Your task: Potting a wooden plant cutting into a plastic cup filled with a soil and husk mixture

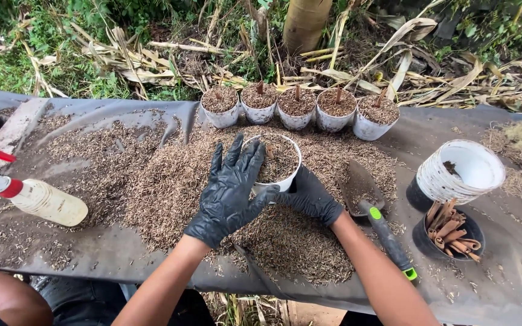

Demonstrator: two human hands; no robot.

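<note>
- Holding a white pot [278, 162] between both gloved hands, the person has it at the middle of the husk pile [170, 187] on the grey sheet [502, 265]
- Left hand [229, 192] lies flat against the near side of the pot, its fingers spread and reaching up over the rim
- Right hand [310, 196] cups the lower right side of the pot; its fingers curl under and behind the pot, so I cannot tell how far apart they are
- This pot looks filled almost to the rim with husk, and a brown stick seems to stand in it near the left edge, though that part is hard to make out
- Five filled pots [297, 108] stand in a row at the far edge of the sheet, each touching its neighbour and each with a short brown stick upright in the middle; these look finished
- A stack of empty white pots [459, 172] lies tipped on its side at the right, so, judging by that, more pots are left to fill
- Just below that stack, a black pot of brown sticks [449, 232] is well stocked, which suggests a good share of the planting is not yet done
- A trowel [370, 208] with a black and green handle rests on the husk just right of the right hand, untouched
- A spray bottle [34, 196] with a red nozzle lies on its side at the far left, well apart from both hands
</note>
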